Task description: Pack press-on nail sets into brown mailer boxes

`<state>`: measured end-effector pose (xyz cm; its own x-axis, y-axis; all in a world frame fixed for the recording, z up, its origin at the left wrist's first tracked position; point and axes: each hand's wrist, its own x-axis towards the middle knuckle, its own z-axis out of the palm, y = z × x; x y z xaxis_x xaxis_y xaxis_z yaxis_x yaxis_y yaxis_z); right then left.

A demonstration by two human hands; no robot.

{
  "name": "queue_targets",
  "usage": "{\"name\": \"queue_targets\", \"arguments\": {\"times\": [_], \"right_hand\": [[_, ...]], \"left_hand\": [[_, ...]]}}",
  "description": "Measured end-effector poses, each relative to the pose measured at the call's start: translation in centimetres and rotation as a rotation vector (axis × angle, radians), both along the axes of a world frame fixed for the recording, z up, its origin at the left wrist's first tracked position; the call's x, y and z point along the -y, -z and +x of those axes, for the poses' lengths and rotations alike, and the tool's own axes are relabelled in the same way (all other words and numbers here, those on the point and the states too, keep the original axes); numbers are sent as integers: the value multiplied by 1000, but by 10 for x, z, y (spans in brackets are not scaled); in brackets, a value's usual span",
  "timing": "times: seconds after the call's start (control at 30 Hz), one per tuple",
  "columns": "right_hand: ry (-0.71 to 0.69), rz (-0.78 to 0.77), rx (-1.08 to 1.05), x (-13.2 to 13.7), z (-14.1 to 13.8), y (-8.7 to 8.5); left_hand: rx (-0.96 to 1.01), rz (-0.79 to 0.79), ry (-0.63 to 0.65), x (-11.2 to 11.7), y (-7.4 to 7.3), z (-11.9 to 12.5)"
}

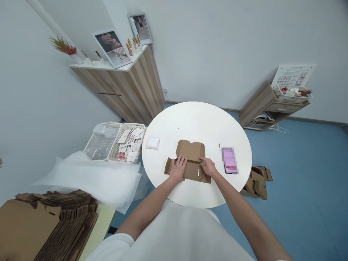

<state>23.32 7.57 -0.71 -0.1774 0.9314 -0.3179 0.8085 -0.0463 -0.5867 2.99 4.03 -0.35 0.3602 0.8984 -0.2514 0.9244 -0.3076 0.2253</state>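
A brown cardboard box blank lies unfolded on the round white table, right in front of me. My left hand rests flat on its left part, fingers spread. At the right side of the blank, my right hand has its fingers curled around the edge near the crease, the index finger reaching onto the cardboard. A small white packet lies on the table to the left. To the right is a phone with a blurred purple screen.
White baskets of clear packs and printed cards stand left of the table. White foam sheets and stacked cardboard blanks are nearer me. Folded boxes sit at lower right. Wooden cabinets stand behind.
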Motion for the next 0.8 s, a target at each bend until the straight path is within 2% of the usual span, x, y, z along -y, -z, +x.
{"name": "queue_targets", "arguments": {"times": [0.1,0.2,0.3,0.37,0.43,0.53,0.6,0.7,0.8], "right_hand": [[-28,152,202,16,-8,-9],[-225,290,305,31,-18,-12],[-455,277,339,39,-27,-6],[-478,250,367,40,-30,2],[-459,235,379,39,-32,9],[-457,226,373,37,-31,15],[-458,220,369,36,-31,17],[-453,216,353,36,-33,19],[-452,213,339,36,-35,20]], "left_hand": [[28,-2,-8,0,2,-1],[58,9,-26,3,2,0],[76,11,-47,8,-2,1],[80,16,-79,14,-6,-2],[87,31,-184,22,-9,-11],[115,29,-507,40,-7,-35],[199,-37,-696,51,-2,-52],[443,-147,-683,57,9,-66],[534,-142,-752,52,13,-65]]}}
